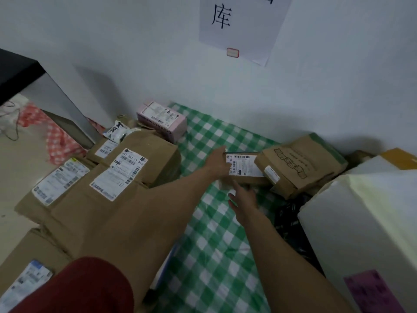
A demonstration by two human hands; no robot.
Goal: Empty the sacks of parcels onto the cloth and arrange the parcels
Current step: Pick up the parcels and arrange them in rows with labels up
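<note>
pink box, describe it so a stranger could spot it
Follow the green-and-white checked cloth to the white wall. At its far left corner lies the pink rectangular cardboard box, white-labelled; the cardboard boxes beside it are brown.

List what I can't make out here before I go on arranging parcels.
All in the head view:
- Left hand grip on labelled parcel: fingers hidden by it.
- Label print: blurred, too small.
- Black bag: partly hidden by white box.
- Wall sign: top cut off by the frame edge.
</note>
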